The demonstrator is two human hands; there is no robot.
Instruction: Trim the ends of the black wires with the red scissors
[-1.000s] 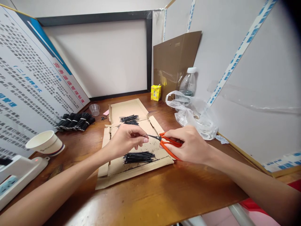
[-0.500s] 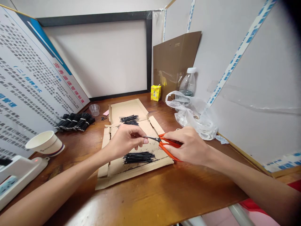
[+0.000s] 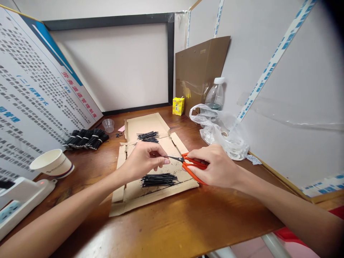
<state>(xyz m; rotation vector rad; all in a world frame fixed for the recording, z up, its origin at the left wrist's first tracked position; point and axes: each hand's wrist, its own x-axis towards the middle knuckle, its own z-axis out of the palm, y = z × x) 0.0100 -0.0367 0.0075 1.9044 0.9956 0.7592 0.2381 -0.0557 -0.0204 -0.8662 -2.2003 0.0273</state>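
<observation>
My right hand (image 3: 219,165) is wrapped round the orange handles of a pair of scissors (image 3: 195,166), whose dark, narrow blades point left. At the blade tips, my left hand (image 3: 145,160) is closed in a pinch; whatever lies between its thumb and fingers is too small and hidden to make out. Just below the hands, a pile of short black wires (image 3: 159,180) lies on a flattened cardboard sheet (image 3: 150,122). Behind my left hand is a second pile of thin black wires (image 3: 147,136), partly covered by it. Dark crumbs are scattered over the cardboard.
Tied black wire bundles (image 3: 87,138) lie at the left, near a clear plastic cup (image 3: 108,125). A paper cup (image 3: 52,163) and a white power strip (image 3: 24,200) are closer. A yellow drink carton (image 3: 178,106), a bottle (image 3: 215,94) and a plastic bag (image 3: 228,139) stand along the right.
</observation>
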